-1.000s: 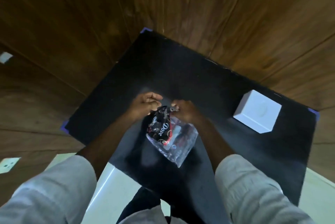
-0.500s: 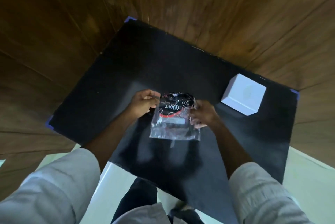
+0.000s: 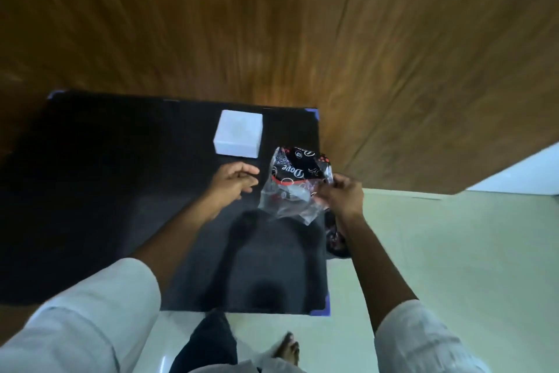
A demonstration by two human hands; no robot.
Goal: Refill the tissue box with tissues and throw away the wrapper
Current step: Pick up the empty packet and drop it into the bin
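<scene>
The empty plastic wrapper [image 3: 292, 185], clear with a black and red printed top, hangs over the right edge of the black table [image 3: 106, 191]. My right hand [image 3: 341, 194] pinches its right side. My left hand [image 3: 234, 180] hovers just left of the wrapper with fingers apart, holding nothing. The white tissue box [image 3: 239, 138] stands on the table near the far right corner, above my left hand.
Wood panelling [image 3: 272, 25] runs behind the table. Pale floor [image 3: 438, 251] lies to the right and below. Something dark with red marks [image 3: 334, 239] shows beside the table's right edge, under my right forearm. My bare foot [image 3: 289, 350] is at the bottom.
My left hand has let go of the wrapper. My right hand has carried it rightward to the table's right edge. The view has swung to the right.
</scene>
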